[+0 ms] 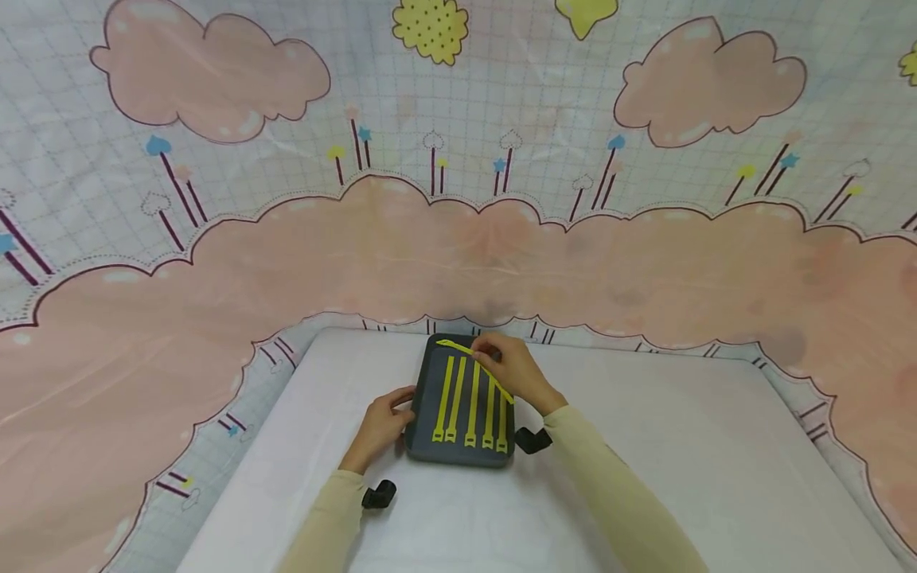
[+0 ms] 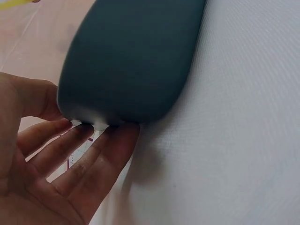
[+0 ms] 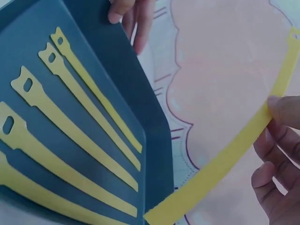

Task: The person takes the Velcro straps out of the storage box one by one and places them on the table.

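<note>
Seen from the head view: dark blue-grey rectangular tray with rounded corners and raised rim (image 1: pixel 424 414), lying on white cloth-covered desk (image 1: pixel 645 446), near the far edge; on its floor, five flat yellow straps with slotted, notched heads (image 1: pixel 474 402), laid roughly side by side, heads toward the near rim, plain tails toward the far one.

Right hand (image 1: pixel 512 370): above the tray's far right part, thumb and fingers closed in a pinch on a sixth flat yellow strap, slotted at one end (image 3: pixel 229 154), around mid-length; held diagonally over the tray, slotted end toward the far left corner, plain tail over the right rim; contact between tail and rim impossible to tell.

Left hand (image 1: pixel 382 426): at the tray's left side, partly open, gripping the wall between thumb and fingers; in the left wrist view, fingertips against the tray's outside, slightly spread.

On both arms, pale cream long sleeves (image 1: pixel 616 477); at each wrist, small black device (image 1: pixel 380 495); behind the desk, hanging sheet printed with pink clouds, yellow shapes and grid lines (image 1: pixel 430 255).
</note>
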The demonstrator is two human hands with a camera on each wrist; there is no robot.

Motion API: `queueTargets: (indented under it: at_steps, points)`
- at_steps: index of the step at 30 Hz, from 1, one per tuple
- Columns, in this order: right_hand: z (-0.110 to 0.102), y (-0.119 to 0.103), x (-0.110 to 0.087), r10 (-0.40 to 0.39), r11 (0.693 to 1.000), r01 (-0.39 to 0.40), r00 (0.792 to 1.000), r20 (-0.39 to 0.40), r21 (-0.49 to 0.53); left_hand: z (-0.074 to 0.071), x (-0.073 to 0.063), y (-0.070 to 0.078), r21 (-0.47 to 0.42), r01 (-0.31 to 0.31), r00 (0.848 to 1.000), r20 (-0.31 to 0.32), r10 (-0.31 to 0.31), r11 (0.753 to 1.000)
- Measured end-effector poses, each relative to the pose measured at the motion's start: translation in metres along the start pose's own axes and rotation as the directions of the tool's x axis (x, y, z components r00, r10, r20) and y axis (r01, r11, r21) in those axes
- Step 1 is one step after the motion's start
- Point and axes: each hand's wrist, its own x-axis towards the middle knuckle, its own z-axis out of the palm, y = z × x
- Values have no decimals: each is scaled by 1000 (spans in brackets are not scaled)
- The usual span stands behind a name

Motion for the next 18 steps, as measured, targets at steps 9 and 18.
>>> queueTargets:
  at_steps: [9,18]
  points:
    - [-15,9,-9,151,983,-146,988,-43,111,-1,0,0,-15,7,1000,0,-7,1000]
    - [-23,21,-22,296,927,-268,952,-74,262,0,-3,3,18,-7,1000,-15,8,1000]
